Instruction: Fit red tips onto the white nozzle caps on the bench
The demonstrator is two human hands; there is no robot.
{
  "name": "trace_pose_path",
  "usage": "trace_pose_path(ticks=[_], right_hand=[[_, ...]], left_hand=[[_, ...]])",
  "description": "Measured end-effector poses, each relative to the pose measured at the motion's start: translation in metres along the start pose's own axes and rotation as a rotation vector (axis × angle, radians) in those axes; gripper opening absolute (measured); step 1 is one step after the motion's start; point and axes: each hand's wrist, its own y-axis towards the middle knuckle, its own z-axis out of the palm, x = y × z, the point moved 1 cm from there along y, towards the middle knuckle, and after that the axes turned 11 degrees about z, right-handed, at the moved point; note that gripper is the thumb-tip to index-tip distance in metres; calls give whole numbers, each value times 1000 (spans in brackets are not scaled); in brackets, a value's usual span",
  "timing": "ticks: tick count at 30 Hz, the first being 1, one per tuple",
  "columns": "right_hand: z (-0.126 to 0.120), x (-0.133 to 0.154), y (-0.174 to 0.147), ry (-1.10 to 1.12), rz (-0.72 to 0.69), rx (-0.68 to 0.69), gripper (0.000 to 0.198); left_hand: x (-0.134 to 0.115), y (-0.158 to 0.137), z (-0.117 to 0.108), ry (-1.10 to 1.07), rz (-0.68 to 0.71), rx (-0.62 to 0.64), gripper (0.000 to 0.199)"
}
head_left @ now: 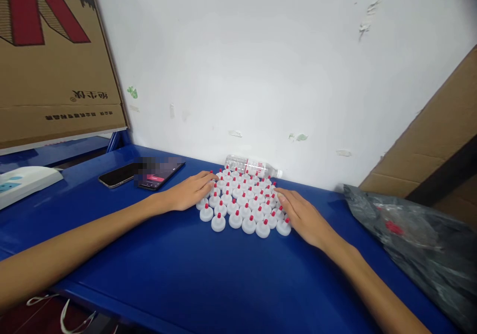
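Resting the left hand (pixel 192 191) palm down at the left edge of a packed group of white round pieces (pixel 244 211), and touching the outermost ones with straight, loosely unclenched fingers (pixel 203 175) lying close side by side. Resting the right hand (pixel 302 215) along the opposite edge, likewise with the fingers (pixel 289 197) extended and loose, and with the thumb just beside the pieces. Framing the whole group between both hands near the middle of the blue counter (pixel 223 279), and seeing most red tips (pixel 243 195) pointing upward. Facing a clear bottle (pixel 238 163) lying on its side just behind the group, near the white wall (pixel 261 75). Seeing a phone (pixel 118 176) and a second phone (pixel 164 177) lying beyond the left forearm, and a crumpled grey plastic bag (pixel 412 259) lying well to the right. Noticing a printed cardboard box (pixel 55 75) standing at far left.
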Motion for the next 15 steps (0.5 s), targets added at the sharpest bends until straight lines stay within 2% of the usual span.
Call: trace_pose_path(ticks=[15], right_hand=[[0,1,-1,-4,-7,8,62]], left_hand=[[-1,-1,-2,10,-12,12,55]])
